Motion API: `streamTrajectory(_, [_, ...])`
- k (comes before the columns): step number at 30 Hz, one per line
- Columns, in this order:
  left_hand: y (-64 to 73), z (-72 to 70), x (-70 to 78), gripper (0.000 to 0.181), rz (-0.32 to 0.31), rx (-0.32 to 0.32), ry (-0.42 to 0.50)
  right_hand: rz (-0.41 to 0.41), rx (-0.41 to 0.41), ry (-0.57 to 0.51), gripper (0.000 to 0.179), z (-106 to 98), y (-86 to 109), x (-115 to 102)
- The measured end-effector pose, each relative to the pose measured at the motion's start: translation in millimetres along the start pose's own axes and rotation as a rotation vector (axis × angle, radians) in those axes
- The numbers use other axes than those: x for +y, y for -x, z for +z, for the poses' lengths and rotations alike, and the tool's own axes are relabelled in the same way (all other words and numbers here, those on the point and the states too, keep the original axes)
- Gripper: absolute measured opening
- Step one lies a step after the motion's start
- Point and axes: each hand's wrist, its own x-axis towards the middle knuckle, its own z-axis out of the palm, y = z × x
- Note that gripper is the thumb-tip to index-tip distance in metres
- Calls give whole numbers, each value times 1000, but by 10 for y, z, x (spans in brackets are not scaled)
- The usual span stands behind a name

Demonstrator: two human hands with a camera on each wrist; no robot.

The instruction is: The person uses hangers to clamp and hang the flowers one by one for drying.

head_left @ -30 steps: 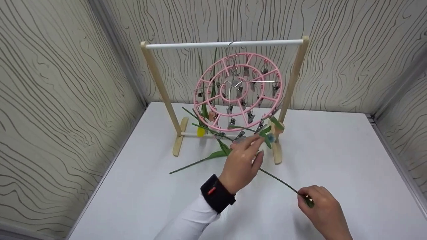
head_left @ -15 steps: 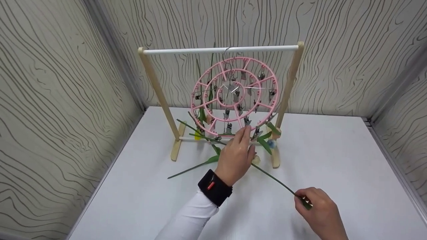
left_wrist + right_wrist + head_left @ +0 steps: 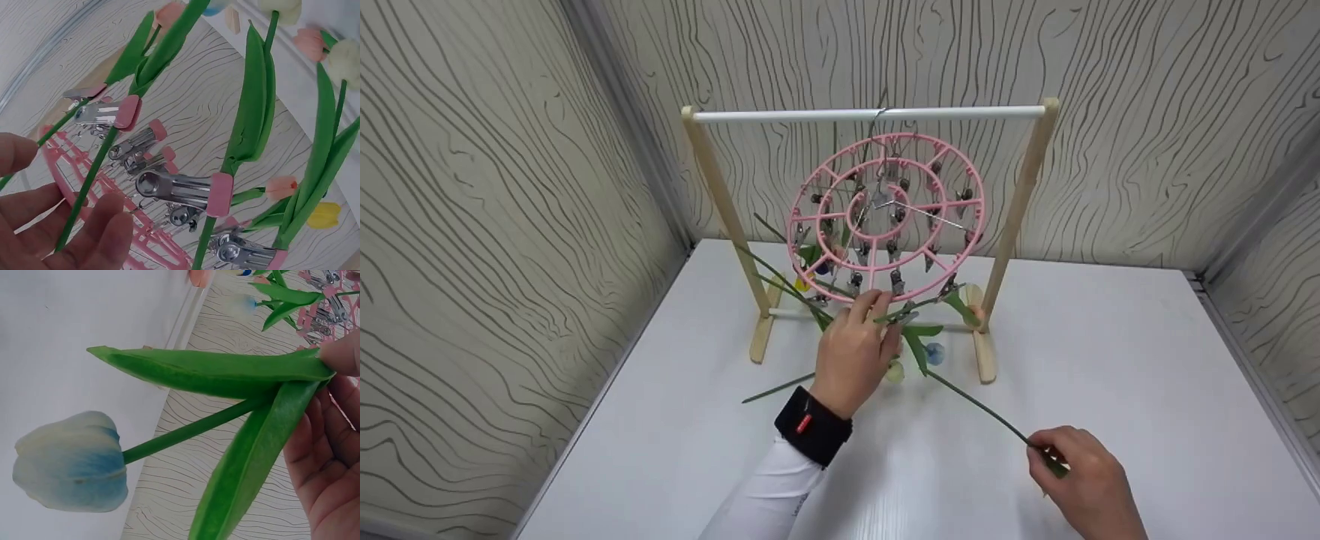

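A round pink clip hanger (image 3: 982,202) hangs from the rack's white bar. My left hand (image 3: 851,360) is at its near rim, fingers touching the ring, thumb apart from them in the left wrist view. Beside these fingers run green stems held in metal clips (image 3: 183,188) with pink tips. Artificial tulips hang heads down from the clips, among them a pink tulip (image 3: 281,188) and a yellow tulip (image 3: 323,215). My right hand (image 3: 1084,472) pinches a white-and-blue tulip (image 3: 73,461) just by its leaves; its stem (image 3: 979,409) points up-left toward the hanger. The head view hides its bloom.
The wooden rack stands on two feet, the right foot (image 3: 984,358) close to the hanging blooms. Under the bar (image 3: 780,116) is the hanger's hook. Patterned walls (image 3: 1110,165) enclose the white table (image 3: 1110,330) at the back and sides.
The hanger has turned, its near side swinging left along with my left hand. The hanging blue and pale tulips have shifted left too. My right hand has stayed nearly in place with its tulip.
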Motion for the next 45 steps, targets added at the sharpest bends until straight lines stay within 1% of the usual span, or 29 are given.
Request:
streamTrajectory(3, [-4, 0, -75, 42, -33, -3, 9, 16, 19, -20, 31, -25, 1, 30])
streamTrajectory(6, [-24, 12, -148, 43, -50, 15, 14, 42, 31, -29, 30, -53, -2, 53])
streamTrajectory(10, [-57, 35, -243, 41, -57, 44, 5, 101, 1, -14, 27, -88, -16, 54])
streamTrajectory(12, [-79, 40, -288, 37, -50, 67, 1, 126, -17, -7, 26, -98, -29, 46])
streamTrajectory(15, [-120, 33, -364, 23, -23, 123, -6, 150, -33, -18, 25, -106, -52, 33])
streamTrajectory(17, [-143, 25, -423, 13, 0, 175, -18, 164, -41, -26, 25, -106, -70, 23])
streamTrajectory(19, [-161, 13, -489, 7, 10, 234, -20, 185, -51, -34, 24, -110, -91, 14])
streamTrajectory(22, [-188, -17, -599, 3, -6, 311, -4, 220, -66, -34, 22, -119, -126, 2])
streamTrajectory(25, [-226, -65, -714, 4, -47, 348, 12, 242, -81, -28, 20, -132, -156, -11])
streamTrajectory(27, [-256, -94, -795, 6, -81, 342, 3, 251, -88, -24, 20, -135, -173, -25])
streamTrajectory(31, [-317, -134, -971, 12, -144, 284, -21, 269, -96, -22, 20, -118, -203, -68])
streamTrajectory(34, [-359, -149, -1103, 15, -199, 246, 6, 271, -110, -33, 21, -89, -220, -105])
streamTrajectory(36, [-385, -149, -1186, 16, -242, 230, 41, 265, -123, -36, 21, -69, -231, -127])
streamTrajectory(40, [-467, -86, -1339, 19, -321, 198, 158, 255, -132, -29, 21, -66, -261, -152])
streamTrajectory(43, [-543, -1, -1438, 18, -385, 149, 259, 252, -126, -22, 22, -93, -294, -160])
streamTrajectory(45, [-587, 53, -1494, 17, -431, 110, 299, 242, -124, -23, 23, -108, -313, -164])
